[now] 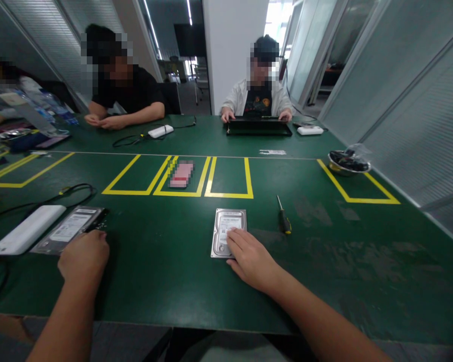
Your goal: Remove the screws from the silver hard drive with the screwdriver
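A silver hard drive (pixel 219 236) with a white label lies flat in front of me. My right hand (pixel 251 254) rests over its right side, fingers stretched out across the label and not wrapped round it. To the left, my left hand (pixel 86 255) is closed, with its fingertips down by the edge of a second hard drive (pixel 66 227). What those fingers hold, if anything, is hidden. Small bright bits, perhaps screws (pixel 102 224), lie just beyond them. A screwdriver (pixel 286 222) with a black and yellow handle lies right of the silver drive, its tip pointing away from me.
A white power bank (pixel 28 229) and black cable (pixel 75 187) lie at left. Yellow tape outlines (pixel 230 195) mark the green table (pixel 166 281); a pink object (pixel 181 174) sits in one. A metal bowl (pixel 347 166) stands right. Across sit people; one holds a black tray (pixel 259 129).
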`<action>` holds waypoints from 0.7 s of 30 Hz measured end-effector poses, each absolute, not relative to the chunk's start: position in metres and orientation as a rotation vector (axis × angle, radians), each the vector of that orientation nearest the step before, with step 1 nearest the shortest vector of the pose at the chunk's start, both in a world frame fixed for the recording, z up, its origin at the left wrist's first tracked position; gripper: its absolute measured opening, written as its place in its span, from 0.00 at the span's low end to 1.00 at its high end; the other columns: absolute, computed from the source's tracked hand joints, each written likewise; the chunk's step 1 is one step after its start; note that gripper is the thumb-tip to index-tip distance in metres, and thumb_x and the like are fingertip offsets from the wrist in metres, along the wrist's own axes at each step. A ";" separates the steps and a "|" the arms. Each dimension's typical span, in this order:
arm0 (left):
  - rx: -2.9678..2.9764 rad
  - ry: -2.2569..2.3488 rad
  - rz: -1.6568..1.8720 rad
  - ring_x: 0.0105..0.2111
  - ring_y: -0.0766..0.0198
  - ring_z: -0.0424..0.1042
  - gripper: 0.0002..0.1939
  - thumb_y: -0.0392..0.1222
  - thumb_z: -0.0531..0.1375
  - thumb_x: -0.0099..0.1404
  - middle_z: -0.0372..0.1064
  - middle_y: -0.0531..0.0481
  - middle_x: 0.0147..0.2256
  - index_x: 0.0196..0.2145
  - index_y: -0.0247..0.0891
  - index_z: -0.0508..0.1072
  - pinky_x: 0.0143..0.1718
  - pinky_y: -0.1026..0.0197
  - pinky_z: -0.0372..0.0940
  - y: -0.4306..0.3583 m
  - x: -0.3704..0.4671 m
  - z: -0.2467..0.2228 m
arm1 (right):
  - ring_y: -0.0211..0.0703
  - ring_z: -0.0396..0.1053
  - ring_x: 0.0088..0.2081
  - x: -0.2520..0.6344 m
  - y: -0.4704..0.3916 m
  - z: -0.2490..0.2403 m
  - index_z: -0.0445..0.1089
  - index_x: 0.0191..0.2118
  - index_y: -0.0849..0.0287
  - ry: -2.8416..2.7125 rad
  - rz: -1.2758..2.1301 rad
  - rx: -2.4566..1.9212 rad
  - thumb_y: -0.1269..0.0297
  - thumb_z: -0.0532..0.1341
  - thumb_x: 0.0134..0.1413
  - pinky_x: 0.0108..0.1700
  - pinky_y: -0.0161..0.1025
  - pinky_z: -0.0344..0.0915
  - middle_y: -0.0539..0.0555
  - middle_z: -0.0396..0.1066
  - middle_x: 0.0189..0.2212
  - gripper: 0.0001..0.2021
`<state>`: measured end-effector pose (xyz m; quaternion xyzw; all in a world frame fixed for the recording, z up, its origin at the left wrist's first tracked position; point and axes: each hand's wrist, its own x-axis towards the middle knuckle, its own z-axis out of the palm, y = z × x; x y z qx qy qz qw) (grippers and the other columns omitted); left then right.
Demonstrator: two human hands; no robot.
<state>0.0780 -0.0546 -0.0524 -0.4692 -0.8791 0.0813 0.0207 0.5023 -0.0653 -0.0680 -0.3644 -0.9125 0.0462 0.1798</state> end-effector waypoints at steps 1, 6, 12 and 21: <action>-1.454 -2.724 0.257 0.45 0.46 0.72 0.26 0.50 0.40 0.71 0.69 0.37 0.53 0.53 0.39 0.71 0.34 0.55 0.65 -0.054 0.080 -0.052 | 0.58 0.61 0.60 0.502 -0.065 -0.068 0.66 0.57 0.72 -2.580 0.131 -1.032 0.65 0.62 0.57 0.66 0.53 0.57 0.67 0.67 0.57 0.24; -1.752 -2.552 0.068 0.44 0.49 0.71 0.19 0.48 0.45 0.71 0.71 0.38 0.47 0.45 0.36 0.71 0.37 0.55 0.64 -0.053 0.109 -0.050 | 0.58 0.62 0.60 0.502 -0.065 -0.067 0.66 0.57 0.72 -2.581 0.126 -1.022 0.65 0.63 0.56 0.65 0.53 0.58 0.67 0.67 0.57 0.24; -2.321 -2.225 -0.512 0.35 0.56 0.70 0.13 0.47 0.49 0.70 0.70 0.46 0.35 0.38 0.38 0.68 0.36 0.58 0.61 -0.050 0.194 -0.043 | 0.58 0.62 0.60 0.502 -0.065 -0.067 0.66 0.57 0.71 -2.562 0.139 -1.006 0.66 0.63 0.56 0.65 0.54 0.59 0.68 0.67 0.57 0.24; -2.702 -2.012 -1.193 0.30 0.63 0.68 0.10 0.44 0.51 0.71 0.68 0.52 0.30 0.34 0.39 0.66 0.33 0.61 0.59 -0.037 0.290 -0.027 | 0.59 0.62 0.60 0.504 -0.064 -0.066 0.66 0.57 0.72 -2.572 0.133 -0.994 0.66 0.63 0.56 0.64 0.54 0.59 0.68 0.67 0.57 0.24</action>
